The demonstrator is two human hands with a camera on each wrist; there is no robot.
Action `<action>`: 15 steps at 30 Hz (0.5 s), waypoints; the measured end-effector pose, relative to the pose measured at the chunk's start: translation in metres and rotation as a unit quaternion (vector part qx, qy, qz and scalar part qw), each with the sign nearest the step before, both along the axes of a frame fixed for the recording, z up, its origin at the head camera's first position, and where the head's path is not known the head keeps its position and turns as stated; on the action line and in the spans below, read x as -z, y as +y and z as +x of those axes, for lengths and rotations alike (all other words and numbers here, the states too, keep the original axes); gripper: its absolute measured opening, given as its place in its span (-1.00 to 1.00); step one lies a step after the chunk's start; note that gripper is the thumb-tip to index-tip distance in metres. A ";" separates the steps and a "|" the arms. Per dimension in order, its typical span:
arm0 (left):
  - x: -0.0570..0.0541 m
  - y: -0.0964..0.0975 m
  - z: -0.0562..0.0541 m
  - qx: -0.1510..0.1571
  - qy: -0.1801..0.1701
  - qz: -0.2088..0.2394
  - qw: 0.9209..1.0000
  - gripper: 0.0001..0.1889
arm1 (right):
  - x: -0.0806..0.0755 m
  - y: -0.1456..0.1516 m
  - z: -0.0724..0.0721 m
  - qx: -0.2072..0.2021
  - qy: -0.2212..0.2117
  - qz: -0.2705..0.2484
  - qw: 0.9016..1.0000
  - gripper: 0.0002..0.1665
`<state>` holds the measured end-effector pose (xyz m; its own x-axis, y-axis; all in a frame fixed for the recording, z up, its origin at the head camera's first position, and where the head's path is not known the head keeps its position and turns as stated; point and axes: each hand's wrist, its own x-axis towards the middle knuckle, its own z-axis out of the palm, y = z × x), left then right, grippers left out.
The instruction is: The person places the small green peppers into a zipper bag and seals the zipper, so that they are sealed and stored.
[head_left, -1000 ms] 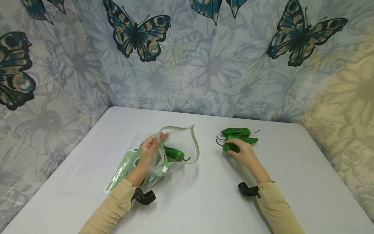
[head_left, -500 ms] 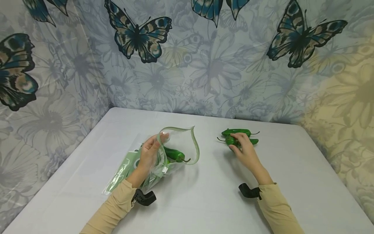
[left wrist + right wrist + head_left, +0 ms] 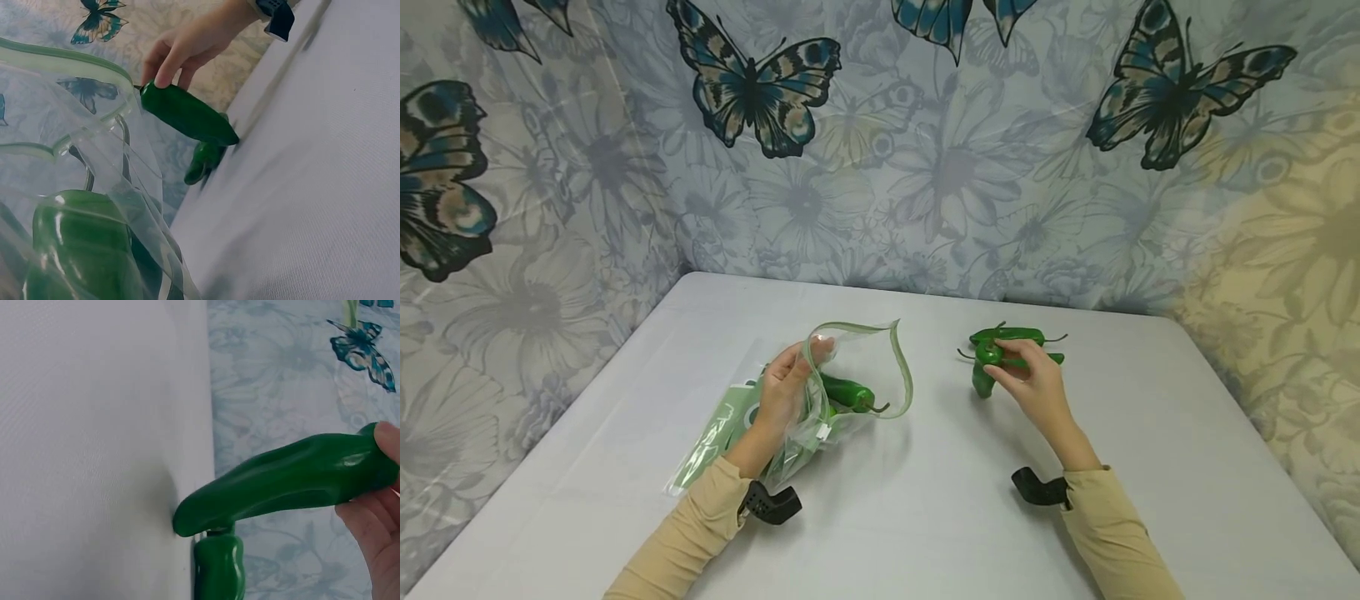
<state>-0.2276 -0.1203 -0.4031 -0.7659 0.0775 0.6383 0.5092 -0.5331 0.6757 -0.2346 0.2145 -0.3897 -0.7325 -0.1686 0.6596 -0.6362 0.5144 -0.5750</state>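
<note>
My left hand (image 3: 781, 392) holds a clear zip bag with a pale green rim (image 3: 62, 57), its mouth gaping toward the right. Inside the bag lies a green pepper (image 3: 846, 392), stem toward the opening; the left wrist view shows it close up through the plastic (image 3: 81, 237). My right hand (image 3: 1037, 387) pinches another green pepper (image 3: 281, 481) at its stem end between thumb and fingers. That pepper hangs tilted, tip low near the tabletop. Two more green peppers, a far one (image 3: 1011, 333) and a nearer one (image 3: 1057, 358), lie just behind it, the nearer partly hidden by the hand.
Flat green-printed plastic (image 3: 715, 437) lies under and left of my left forearm. Everything is on a white table (image 3: 925, 508) against butterfly-patterned walls (image 3: 880, 192). Each wrist carries a black camera mount, one left (image 3: 772, 505) and one right (image 3: 1037, 487).
My right hand has lifted the nearest pepper and turned it from lying flat to tip-down, shifting slightly back toward the other peppers. The left hand and bag have stayed in place.
</note>
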 end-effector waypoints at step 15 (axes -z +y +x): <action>-0.001 0.002 0.001 0.003 -0.007 0.023 1.000 -0.72 | -0.033 -0.017 0.027 -0.010 -0.076 -0.021 0.997 -0.47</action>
<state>-0.2268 -0.1178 -0.4025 -0.7748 0.0530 0.6299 0.4961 -0.5667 0.6579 -0.2080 0.1976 -0.3570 -0.8215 -0.1589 0.5477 -0.5499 0.4751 -0.6870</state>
